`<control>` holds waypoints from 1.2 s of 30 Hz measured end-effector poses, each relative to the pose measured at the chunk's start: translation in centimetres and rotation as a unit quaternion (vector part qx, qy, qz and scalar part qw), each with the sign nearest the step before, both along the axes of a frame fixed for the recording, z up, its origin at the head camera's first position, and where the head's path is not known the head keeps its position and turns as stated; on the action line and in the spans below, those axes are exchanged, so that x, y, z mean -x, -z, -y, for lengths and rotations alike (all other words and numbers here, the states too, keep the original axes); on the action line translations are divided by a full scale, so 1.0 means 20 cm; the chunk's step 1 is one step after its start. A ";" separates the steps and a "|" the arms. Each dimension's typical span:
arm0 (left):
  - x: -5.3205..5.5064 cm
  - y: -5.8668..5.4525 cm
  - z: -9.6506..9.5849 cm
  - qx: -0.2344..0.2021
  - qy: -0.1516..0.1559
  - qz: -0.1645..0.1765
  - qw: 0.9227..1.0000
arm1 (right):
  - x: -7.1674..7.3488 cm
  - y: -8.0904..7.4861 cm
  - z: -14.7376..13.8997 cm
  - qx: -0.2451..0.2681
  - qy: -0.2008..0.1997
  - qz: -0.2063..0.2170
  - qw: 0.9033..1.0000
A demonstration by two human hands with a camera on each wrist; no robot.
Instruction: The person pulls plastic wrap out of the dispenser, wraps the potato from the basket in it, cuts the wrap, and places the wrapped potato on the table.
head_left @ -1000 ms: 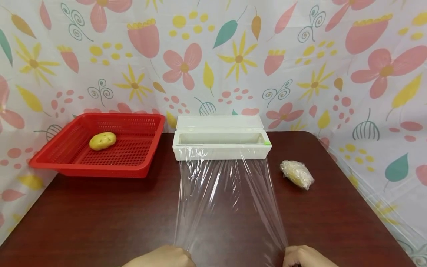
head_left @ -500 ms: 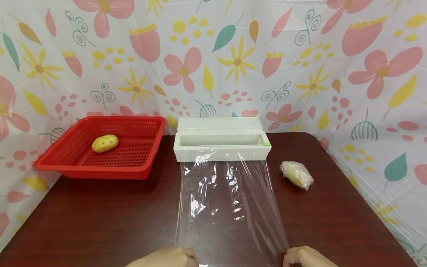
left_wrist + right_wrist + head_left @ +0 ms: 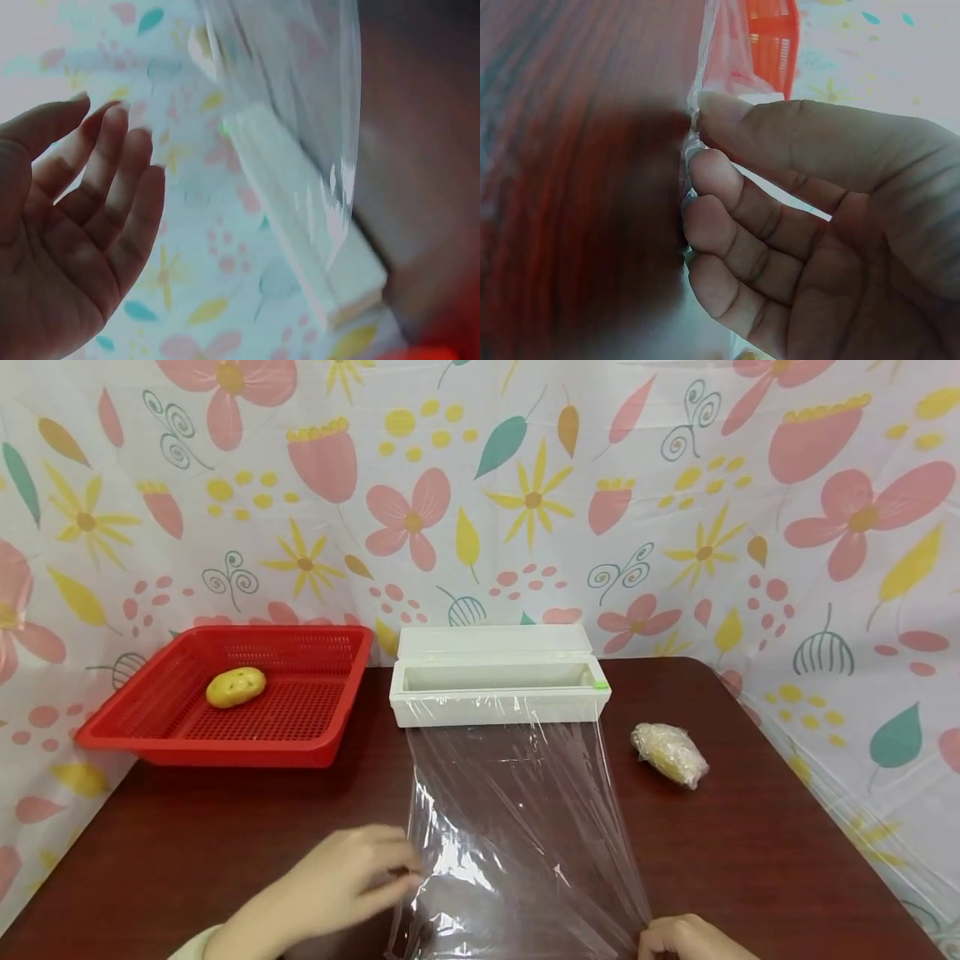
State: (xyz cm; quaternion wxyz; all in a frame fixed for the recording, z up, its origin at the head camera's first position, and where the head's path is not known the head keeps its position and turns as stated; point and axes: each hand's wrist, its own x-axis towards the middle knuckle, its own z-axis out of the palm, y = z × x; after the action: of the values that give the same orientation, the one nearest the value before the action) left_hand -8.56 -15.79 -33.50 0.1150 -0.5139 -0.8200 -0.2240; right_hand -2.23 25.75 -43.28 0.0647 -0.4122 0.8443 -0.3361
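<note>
A sheet of clear plastic wrap (image 3: 517, 827) stretches from the white wrap dispenser box (image 3: 498, 708), its lid up, toward the table's near side. At the sheet's near right corner my right hand (image 3: 684, 937) pinches the film. In the right wrist view the thumb (image 3: 727, 107) presses it against the bent fingers. My left hand (image 3: 341, 881) is beside the sheet's left edge, slightly blurred. The left wrist view shows that hand's fingers (image 3: 112, 150) loosely bent, holding nothing, with the film (image 3: 300, 90) apart from them.
A red plastic basket (image 3: 232, 745) with a yellow potato (image 3: 236, 687) in it stands at the back left. Right of the box lies a wrapped potato (image 3: 670, 754) in crinkled film. A flower-print cloth (image 3: 480, 493) hangs behind the dark wooden table (image 3: 262, 810).
My left hand has let go of the film's near left corner and moved forward and left along its edge. The sheet's left side has slackened; my right hand keeps its hold.
</note>
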 end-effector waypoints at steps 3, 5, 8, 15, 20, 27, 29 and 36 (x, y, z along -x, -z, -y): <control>0.06 -0.05 0.05 -0.036 -0.054 -0.006 0.998 | 0.00 0.00 0.00 0.003 0.004 -0.009 1.000; 0.09 -0.09 0.09 -0.048 -0.098 -0.010 0.994 | 0.00 0.00 0.00 0.005 0.007 -0.021 1.000; 0.15 -0.12 0.14 -0.058 -0.155 0.002 0.986 | 0.00 0.00 0.00 0.006 0.010 -0.023 1.000; 0.29 -0.14 0.24 -0.102 -0.215 0.040 0.970 | -0.01 0.00 0.01 0.002 0.024 -0.064 0.998; 0.38 -0.17 0.28 -0.120 -0.254 0.021 0.960 | -0.02 0.01 0.02 0.009 0.036 -0.084 0.996; 0.48 -0.21 0.35 -0.105 -0.300 0.009 0.948 | -0.05 0.01 0.03 -0.001 0.063 -0.016 0.998; 0.50 -0.20 0.39 -0.103 -0.314 0.010 0.944 | -0.05 0.01 0.04 -0.001 0.069 -0.011 0.998; 0.57 -0.15 0.51 -0.103 -0.367 0.031 0.924 | -0.07 0.02 0.05 -0.011 0.107 -0.036 0.994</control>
State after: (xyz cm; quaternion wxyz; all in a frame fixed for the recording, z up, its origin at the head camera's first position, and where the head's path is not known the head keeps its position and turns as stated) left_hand -19.87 -25.99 -30.51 0.2161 -0.1545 -0.9268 -0.2655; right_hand -0.77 24.77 -43.62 0.0024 -0.3310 0.8890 -0.3164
